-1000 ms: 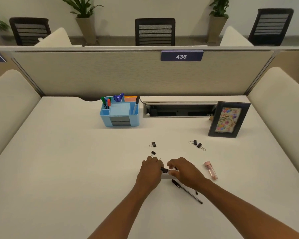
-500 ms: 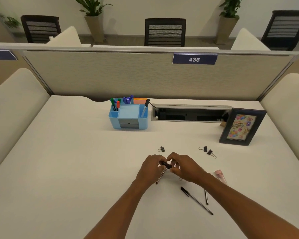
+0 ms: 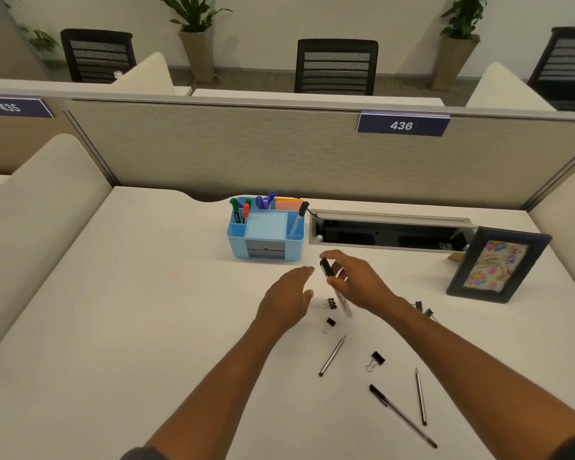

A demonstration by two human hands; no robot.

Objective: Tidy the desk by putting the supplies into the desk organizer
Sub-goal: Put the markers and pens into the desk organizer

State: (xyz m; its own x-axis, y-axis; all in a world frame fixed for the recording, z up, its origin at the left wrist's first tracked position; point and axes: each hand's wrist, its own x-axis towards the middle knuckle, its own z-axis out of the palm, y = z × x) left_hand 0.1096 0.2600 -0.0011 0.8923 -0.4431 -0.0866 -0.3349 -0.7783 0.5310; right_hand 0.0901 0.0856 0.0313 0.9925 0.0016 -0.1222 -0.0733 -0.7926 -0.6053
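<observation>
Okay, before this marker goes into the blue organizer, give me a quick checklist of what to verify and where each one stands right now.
1. Grip: right hand holds the marker: ok.
2. Cap on the marker: looks on, ok.
3. Left hand free, open: ok.
4. Path to the organizer clear: ok.
5. Room in the right slot beside the pen: cannot tell.
6. Desk cleared: not ok; binder clip and pencil remain.
</observation>
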